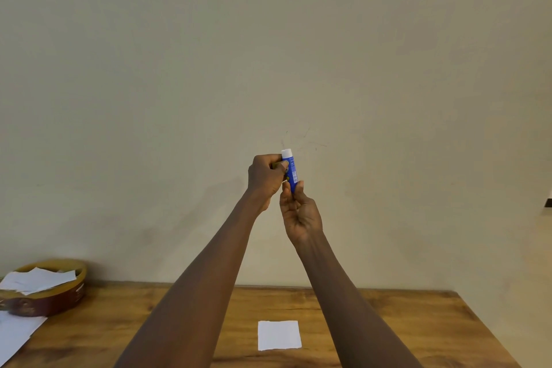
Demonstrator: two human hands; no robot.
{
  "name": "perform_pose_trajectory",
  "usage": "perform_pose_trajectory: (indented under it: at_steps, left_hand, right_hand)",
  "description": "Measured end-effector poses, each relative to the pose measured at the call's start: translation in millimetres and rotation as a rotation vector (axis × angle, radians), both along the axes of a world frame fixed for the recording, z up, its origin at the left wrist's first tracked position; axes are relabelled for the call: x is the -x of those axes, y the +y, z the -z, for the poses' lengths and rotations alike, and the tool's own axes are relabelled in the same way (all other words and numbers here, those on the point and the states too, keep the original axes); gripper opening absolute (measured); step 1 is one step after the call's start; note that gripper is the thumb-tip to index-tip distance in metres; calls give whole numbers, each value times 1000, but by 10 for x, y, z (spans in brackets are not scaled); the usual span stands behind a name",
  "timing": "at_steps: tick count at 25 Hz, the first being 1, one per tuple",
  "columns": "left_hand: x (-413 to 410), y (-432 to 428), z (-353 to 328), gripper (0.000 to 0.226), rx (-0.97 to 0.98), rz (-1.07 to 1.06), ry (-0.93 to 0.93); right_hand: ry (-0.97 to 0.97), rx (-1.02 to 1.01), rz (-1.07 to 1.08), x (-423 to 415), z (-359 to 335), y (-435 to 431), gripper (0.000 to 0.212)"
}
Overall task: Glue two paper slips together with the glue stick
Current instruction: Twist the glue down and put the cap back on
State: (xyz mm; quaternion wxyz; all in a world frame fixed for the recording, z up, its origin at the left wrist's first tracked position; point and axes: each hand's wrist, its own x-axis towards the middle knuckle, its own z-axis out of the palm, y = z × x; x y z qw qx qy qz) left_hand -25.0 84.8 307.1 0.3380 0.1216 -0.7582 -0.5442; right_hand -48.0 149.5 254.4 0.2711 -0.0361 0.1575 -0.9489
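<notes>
A: Start with the round tin (53,297). What is in it?

B: Loose white paper slips (35,279), heaped and overlapping, some poking over the rim. The tin is shallow, with a yellow inner wall and a dark red-brown printed side. It sits at the far left of the wooden table (403,329), well to the left of the single paper slip (279,334).

A: And that single slip?

B: A flat white piece, nearly square, with slightly rough edges. It lies alone on the bare wood, between the two forearms as seen from the head camera. More white paper (15,334) lies flat on the table just in front of the tin, far left of the slip.

A: The table surface?

B: Warm brown wood with a visible grain and a smooth, slightly glossy finish. Behind it is a plain, matt, pale wall (268,54).

A: Where is the glue stick (291,170)?

B: Held up in the air, high above the slip and in front of the wall. It is a small blue cylinder with a white end on top and a printed label down its side, standing nearly upright.

A: How are the hands gripping it?

B: The left hand (265,178) is curled closed around its upper part, fingers wrapped from the left. The right hand (300,212) pinches its lower end between thumb and fingertips, palm turned towards the camera.
</notes>
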Motion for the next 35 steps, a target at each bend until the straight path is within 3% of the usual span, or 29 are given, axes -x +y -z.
perform_pose_trajectory:
  at_steps: [4, 8, 21, 35]
  left_hand:
    - [-30, 9, -10, 37, -137, 96, 16]
    - [-70, -44, -122, 46, -337, 129, 173]
    - [-32, -111, -66, 34, -49, 147, 105]
    - [48, -83, 154, 27, 11, 169, 77]
  right_hand:
    - [-46, 48, 43, 8, 49, 50, 22]
    - [-14, -66, 46, 17, 120, 131, 10]
    - [7, -158, 54, -84, 51, 41, 7]
    - [-129, -122, 36, -31, 207, 20, 15]
